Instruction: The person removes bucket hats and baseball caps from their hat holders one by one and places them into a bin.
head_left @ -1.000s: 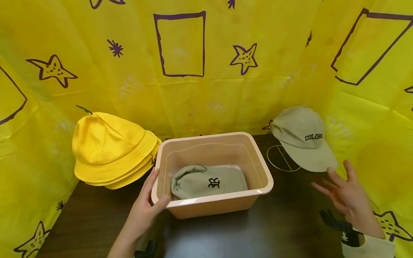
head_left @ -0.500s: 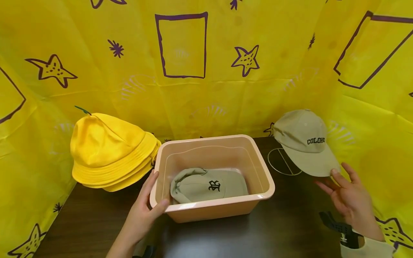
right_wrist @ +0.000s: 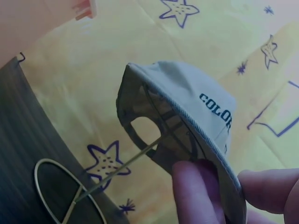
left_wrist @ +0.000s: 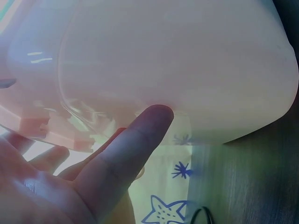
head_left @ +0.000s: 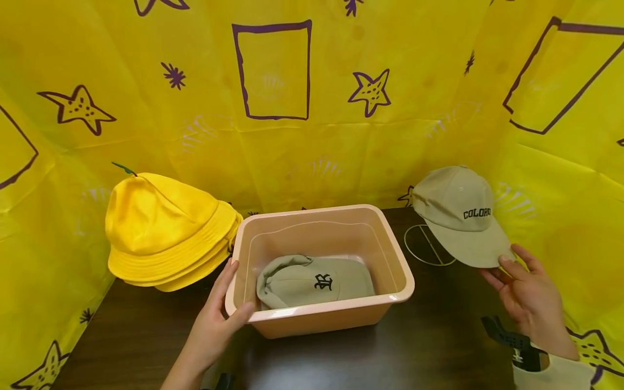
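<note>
My left hand [head_left: 214, 325] grips the left front corner of a pink plastic basin [head_left: 317, 319], thumb over the rim. In the left wrist view the thumb [left_wrist: 135, 144] lies against the basin's wall. A grey-green cap [head_left: 302, 281] with a black letter emblem lies inside the basin. To the right, a beige cap [head_left: 458, 200] with black lettering sits on a wire hat stand [head_left: 429, 246]. My right hand [head_left: 531, 295] pinches that cap's brim between thumb and fingers. From the right wrist view, the stand's rod runs up into the cap's hollow.
Several stacked yellow bucket hats [head_left: 166, 227] stand left of the basin, the top one with a green stem. The dark wooden table [head_left: 409, 346] lies under everything. Yellow cloth [head_left: 273, 162] with purple drawings closes in the back and sides.
My right hand has closed in on the beige cap's brim and now pinches it. The left hand keeps its hold on the basin.
</note>
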The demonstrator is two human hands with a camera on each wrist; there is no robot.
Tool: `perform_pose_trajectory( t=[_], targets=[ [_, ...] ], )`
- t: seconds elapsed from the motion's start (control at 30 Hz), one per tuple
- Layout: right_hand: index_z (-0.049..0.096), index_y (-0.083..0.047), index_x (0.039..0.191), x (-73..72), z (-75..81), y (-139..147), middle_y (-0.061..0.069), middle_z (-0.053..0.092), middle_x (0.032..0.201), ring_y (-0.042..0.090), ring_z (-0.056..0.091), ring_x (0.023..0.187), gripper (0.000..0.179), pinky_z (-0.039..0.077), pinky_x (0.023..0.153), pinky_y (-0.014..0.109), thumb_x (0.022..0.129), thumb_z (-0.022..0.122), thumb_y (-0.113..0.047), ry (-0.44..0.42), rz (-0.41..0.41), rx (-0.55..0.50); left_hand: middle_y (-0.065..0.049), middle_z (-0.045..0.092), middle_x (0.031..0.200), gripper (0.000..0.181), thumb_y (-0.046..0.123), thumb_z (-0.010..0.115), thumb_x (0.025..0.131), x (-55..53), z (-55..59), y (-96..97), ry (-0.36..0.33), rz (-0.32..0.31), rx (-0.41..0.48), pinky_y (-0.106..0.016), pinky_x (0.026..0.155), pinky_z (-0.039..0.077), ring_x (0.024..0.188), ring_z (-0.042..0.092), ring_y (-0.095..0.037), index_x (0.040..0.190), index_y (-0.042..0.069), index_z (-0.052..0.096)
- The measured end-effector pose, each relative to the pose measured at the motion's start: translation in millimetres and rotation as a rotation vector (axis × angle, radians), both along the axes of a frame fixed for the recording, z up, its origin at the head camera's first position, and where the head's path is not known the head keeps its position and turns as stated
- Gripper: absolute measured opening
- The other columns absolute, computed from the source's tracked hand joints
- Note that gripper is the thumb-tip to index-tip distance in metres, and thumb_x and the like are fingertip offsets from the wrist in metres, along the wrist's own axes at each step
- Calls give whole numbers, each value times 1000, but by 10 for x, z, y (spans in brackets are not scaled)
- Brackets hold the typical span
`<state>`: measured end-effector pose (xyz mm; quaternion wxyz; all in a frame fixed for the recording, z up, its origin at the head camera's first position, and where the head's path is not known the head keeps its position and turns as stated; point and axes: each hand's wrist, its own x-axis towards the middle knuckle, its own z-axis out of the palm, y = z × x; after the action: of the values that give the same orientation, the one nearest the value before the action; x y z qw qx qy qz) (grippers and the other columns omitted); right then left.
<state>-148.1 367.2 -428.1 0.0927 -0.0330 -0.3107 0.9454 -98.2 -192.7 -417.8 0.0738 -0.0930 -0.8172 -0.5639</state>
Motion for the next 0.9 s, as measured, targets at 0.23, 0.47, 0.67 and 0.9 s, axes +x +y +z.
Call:
perform_pose_trajectory(
  t=[0.23, 0.47, 0.67, 0.9],
  targets=[
    [57, -2, 118, -9, -2, 13, 15, 61, 105, 33, 66, 81, 33, 58, 73, 43, 97, 43, 19, 30, 8, -85, -3, 16, 164, 78, 10, 71, 92, 1, -15, 2, 4, 1, 0, -11, 93, 36, 139, 29, -38, 157, 22, 32],
    [61, -1, 117, 19, 17, 81, 14, 57, 109, 33, 63, 88, 33, 56, 80, 42, 99, 40, 17, -16, 46, -251, -4, 16, 164, 78, 8, 71, 91, -4, -27, -4, 21, 0, 6, -11, 94, 35, 139, 29, -39, 157, 21, 32],
    [61, -1, 120, 29, 43, 97, 14, 57, 113, 33, 63, 92, 35, 55, 84, 43, 100, 39, 16, -7, 46, -314, -4, 15, 164, 77, 11, 71, 92, 3, -29, -8, 4, 5, -6, -11, 94, 35, 138, 30, -39, 157, 23, 32],
    [65, 5, 119, 37, 112, 91, 15, 58, 112, 37, 64, 87, 38, 56, 79, 48, 99, 36, 20, 86, 34, -328, -5, 16, 164, 77, 14, 72, 92, 25, -18, -15, 3, 14, -35, -9, 95, 31, 139, 29, -37, 157, 24, 32]
  ],
)
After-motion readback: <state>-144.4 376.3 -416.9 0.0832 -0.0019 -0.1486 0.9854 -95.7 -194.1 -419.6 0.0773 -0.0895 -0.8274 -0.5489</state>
